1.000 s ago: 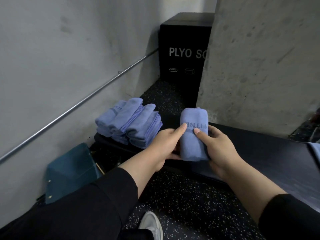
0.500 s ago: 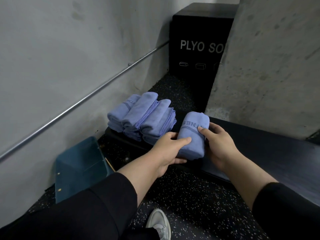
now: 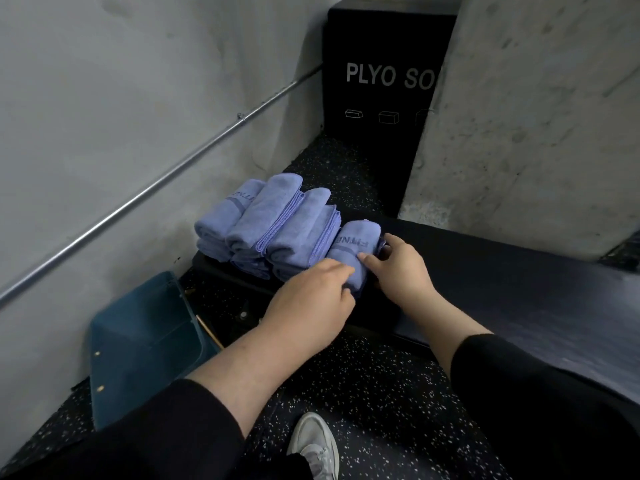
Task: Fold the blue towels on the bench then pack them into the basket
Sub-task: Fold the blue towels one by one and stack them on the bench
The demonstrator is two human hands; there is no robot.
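Item 1: folded blue microfibre towel w/ dark printed band (image 3: 353, 252), lying on the dark padded bench (image 3: 502, 271) at its left end, front edge, touching the stack beside it.
Item 2: stack of folded blue towels (image 3: 266, 226), approx. 3 rows, two layers, at bench's far-left end.
Item 3: left hand (image 3: 311, 299), palm down, fingers loosely curved, tips resting on the near-left side of item 1; grip not clear, cannot tell if it pinches.
Item 4: right hand (image 3: 398, 268), fingers spread and relaxed, index on top of item 1, remaining fingers along its right side; presses, no clasp seen.
Item 5: teal fabric basket w/ brass rivets (image 3: 138, 348), on the speckled black rubber floor (image 3: 381, 393), below bench's left end, against the grey wall; inside appears bare.
Item 6: black plyo box, white lettering (image 3: 377, 98), beyond bench, in the corner.
Item 7: grey-white trainer (image 3: 315, 441), bottom edge.
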